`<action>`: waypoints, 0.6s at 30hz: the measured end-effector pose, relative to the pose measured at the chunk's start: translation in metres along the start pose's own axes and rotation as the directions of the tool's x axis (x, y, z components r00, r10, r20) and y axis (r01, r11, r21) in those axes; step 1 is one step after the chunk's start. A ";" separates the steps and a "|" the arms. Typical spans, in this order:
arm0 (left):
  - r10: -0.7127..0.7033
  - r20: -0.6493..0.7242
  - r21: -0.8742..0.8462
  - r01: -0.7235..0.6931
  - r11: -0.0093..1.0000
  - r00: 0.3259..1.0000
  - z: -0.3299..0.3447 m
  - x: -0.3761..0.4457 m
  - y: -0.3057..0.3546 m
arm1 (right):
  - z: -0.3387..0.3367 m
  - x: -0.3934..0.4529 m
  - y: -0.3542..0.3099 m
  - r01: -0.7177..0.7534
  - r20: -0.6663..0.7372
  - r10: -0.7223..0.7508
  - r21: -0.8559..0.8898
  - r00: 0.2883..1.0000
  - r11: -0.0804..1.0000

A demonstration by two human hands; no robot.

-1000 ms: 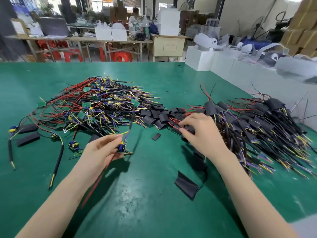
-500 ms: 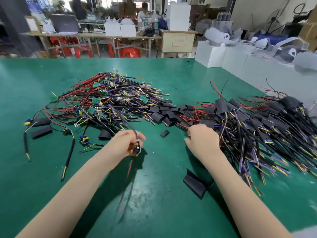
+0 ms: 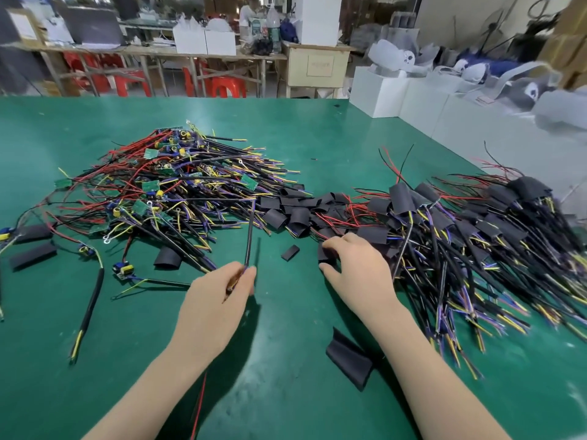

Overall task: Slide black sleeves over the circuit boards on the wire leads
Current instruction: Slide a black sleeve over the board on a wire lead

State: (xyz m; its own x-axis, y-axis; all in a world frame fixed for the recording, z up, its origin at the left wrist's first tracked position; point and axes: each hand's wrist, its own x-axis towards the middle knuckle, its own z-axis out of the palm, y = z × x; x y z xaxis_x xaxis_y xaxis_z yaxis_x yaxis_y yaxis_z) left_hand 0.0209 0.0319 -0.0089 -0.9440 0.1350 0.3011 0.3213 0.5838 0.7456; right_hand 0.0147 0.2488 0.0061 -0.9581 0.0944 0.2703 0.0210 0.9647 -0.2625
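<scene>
Left hand (image 3: 219, 293) pinches 1 black-jacketed wire lead (image 3: 249, 239); right hand (image 3: 355, 268) grips a flat black sleeve (image 3: 324, 253) on the green worktop (image 3: 286, 360). Risk: neighbouring tangled leads drag along, sleeve slips.

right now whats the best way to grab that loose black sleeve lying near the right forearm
Pinch the black sleeve across its near open end from above. It lies flattened on the green table, apart from the piles, so a thumb-and-finger pinch lifts it and likely helps the mouth open.
</scene>
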 end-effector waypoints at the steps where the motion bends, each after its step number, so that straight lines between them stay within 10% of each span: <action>1: 0.008 -0.001 0.021 -0.008 1.000 1.000 0.000 0.000 0.001 | 0.001 0.001 0.001 0.006 0.004 -0.006 -0.003 1.000 1.000; 18: 0.110 0.114 0.265 -0.137 0.954 0.987 -0.017 -0.002 0.010 | 0.005 0.005 0.008 0.019 -0.060 -0.008 0.180 0.998 0.984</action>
State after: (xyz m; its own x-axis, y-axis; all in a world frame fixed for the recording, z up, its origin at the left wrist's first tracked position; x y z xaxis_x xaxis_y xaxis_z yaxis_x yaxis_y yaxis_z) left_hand 0.0271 0.0244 0.0082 -0.9052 0.2891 0.3116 0.4163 0.7509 0.5127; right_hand 0.0084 0.2556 0.0007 -0.9393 0.1013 0.3279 -0.0487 0.9064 -0.4195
